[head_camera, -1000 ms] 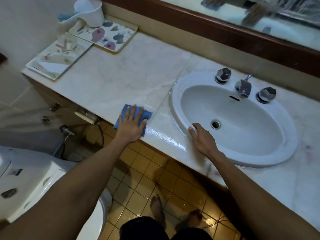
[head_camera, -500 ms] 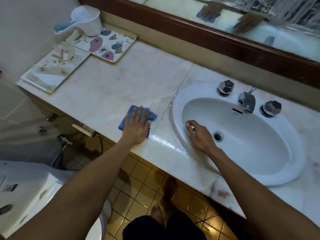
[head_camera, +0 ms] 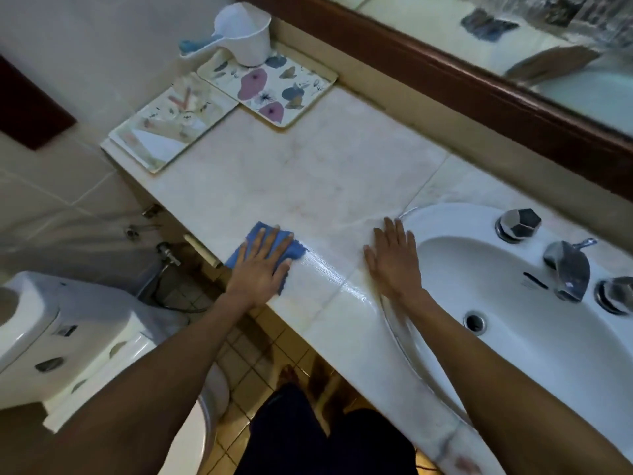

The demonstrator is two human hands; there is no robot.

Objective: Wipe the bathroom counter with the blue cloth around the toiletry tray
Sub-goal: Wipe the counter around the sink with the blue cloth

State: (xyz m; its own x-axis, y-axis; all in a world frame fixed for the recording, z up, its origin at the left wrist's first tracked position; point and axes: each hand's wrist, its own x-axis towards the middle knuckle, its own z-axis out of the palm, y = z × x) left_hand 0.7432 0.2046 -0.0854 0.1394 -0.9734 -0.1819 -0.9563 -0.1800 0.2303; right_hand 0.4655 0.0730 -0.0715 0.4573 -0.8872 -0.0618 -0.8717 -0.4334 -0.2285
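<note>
Left hand (head_camera: 260,265) spread flat on the blue cloth (head_camera: 270,241), toiletry tray (head_camera: 270,87) lying well beyond its fingertips across the surface (head_camera: 308,173)

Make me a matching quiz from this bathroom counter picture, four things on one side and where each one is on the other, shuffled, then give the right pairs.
Things:
1. blue cloth
2. right hand
3. white scoop
4. faucet

Places:
A. on the flowered tray
B. at the back of the sink
C. under the left hand
D. flat on the counter beside the sink

Pairs: 1-C, 2-D, 3-A, 4-B
</note>
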